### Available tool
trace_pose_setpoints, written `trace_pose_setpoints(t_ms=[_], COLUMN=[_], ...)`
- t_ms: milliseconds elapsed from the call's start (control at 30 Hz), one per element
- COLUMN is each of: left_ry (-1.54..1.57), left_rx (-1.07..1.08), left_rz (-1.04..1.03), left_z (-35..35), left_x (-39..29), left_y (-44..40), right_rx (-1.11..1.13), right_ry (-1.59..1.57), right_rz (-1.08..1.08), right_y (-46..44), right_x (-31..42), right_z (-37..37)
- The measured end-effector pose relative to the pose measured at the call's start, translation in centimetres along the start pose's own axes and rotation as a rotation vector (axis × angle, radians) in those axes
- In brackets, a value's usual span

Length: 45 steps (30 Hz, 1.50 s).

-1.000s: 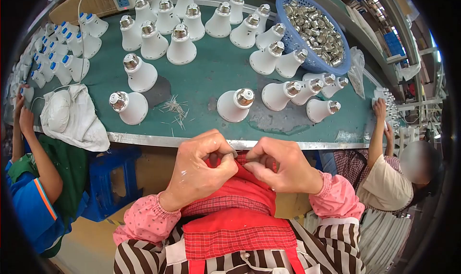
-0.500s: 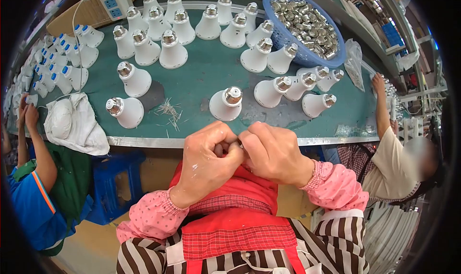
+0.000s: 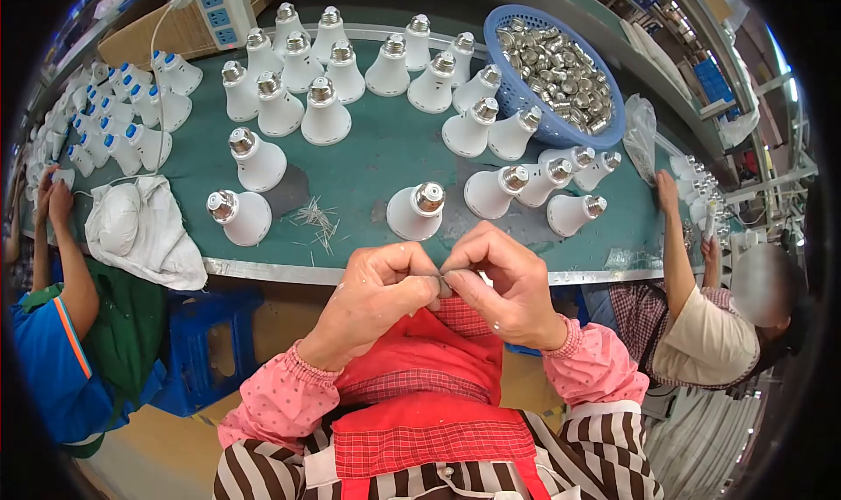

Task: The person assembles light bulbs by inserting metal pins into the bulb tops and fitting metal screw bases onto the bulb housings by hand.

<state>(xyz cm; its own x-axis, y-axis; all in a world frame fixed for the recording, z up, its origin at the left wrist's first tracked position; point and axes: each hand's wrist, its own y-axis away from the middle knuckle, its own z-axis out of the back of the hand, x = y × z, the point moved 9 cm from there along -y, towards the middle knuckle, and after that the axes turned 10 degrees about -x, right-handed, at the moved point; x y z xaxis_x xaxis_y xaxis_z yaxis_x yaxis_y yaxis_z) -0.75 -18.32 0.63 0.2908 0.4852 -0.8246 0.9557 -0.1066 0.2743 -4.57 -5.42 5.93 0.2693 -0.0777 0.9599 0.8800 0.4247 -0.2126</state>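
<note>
My left hand (image 3: 378, 295) and my right hand (image 3: 510, 288) meet fingertip to fingertip in front of the table edge, above my red apron (image 3: 399, 351). Both are closed in a pinch. A tiny dark thing seems to sit between the fingertips, too small to name. Nearest to them on the table stands a white light bulb (image 3: 413, 213) with a silver screw cap, slightly tilted in view. Left of it lies a loose pile of thin metal pins (image 3: 314, 221). Another bulb (image 3: 242, 219) stands beyond the pile, near the table's front edge.
Several more capped bulbs (image 3: 326, 115) stand on the green table (image 3: 377, 145). A blue basket (image 3: 562, 135) holds metal caps (image 3: 561, 75). Blue-tipped bulbs (image 3: 144, 145) and a white cloth (image 3: 144, 237) lie left. Co-workers sit on both sides; one person's arm (image 3: 674, 237) reaches in at right.
Both hands have shifted slightly downward in view, and the right fingers have opened out from a tight curl into a fingertip pinch. The table appears lower as the camera tilted.
</note>
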Motion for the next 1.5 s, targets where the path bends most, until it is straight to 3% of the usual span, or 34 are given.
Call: trace_pose_setpoints(t_ms=[133,200,300,400,533,567,667,767,900,967,1033,1500], left_ry=[-0.045,-0.185,-0.395,-0.337,-0.17,-0.153,-0.419,-0.748,-0.778,-0.82,-0.864,-0.803], left_rx=[-0.015,-0.089,-0.161,-0.135,-0.054,-0.039,-0.097,-0.288,-0.252,-0.21,-0.124,-0.118], left_rz=[-0.006,-0.108,-0.213,-0.218,-0.127,-0.108,-0.27,-0.489,-0.818,-0.783,-0.529,-0.591], left_z=[0.3,0.6,0.3,0.3,0.2,0.1,-0.3,0.3,-1.9,-2.6,-3.2,-2.9], left_x=[0.2,-0.2,-2.1,-2.6,-2.8,-2.9,-5.8,-10.3,-8.6,-7.9,-7.1,-6.7], left_y=[-0.1,-0.1,0.4,0.0,-0.3,-0.4,-1.0,-5.3,-15.3,-17.6,-18.7,-18.1], right_rx=[0.033,0.013,0.063,0.039,-0.024,-0.043,-0.128,-0.267,-0.336,-0.314,-0.274,-0.057], right_ry=[0.361,0.529,0.746,0.74,0.304,0.296,0.321,0.471,0.648,0.692,0.731,0.95], right_rz=[0.305,0.568,0.769,0.783,0.352,0.354,0.376,0.392,0.342,0.348,0.383,0.524], right_y=[-0.3,0.0,0.4,0.3,-1.3,-1.5,-2.3,-4.9,-10.4,-12.3,-13.3,-14.3], right_x=[3.2,4.6,5.9,6.5,4.6,4.6,4.6,4.7,2.4,1.4,0.8,0.2], right_z=[-0.8,-1.7,-2.8,-2.7,-0.7,-0.5,0.7,4.1,7.7,8.7,8.8,6.9])
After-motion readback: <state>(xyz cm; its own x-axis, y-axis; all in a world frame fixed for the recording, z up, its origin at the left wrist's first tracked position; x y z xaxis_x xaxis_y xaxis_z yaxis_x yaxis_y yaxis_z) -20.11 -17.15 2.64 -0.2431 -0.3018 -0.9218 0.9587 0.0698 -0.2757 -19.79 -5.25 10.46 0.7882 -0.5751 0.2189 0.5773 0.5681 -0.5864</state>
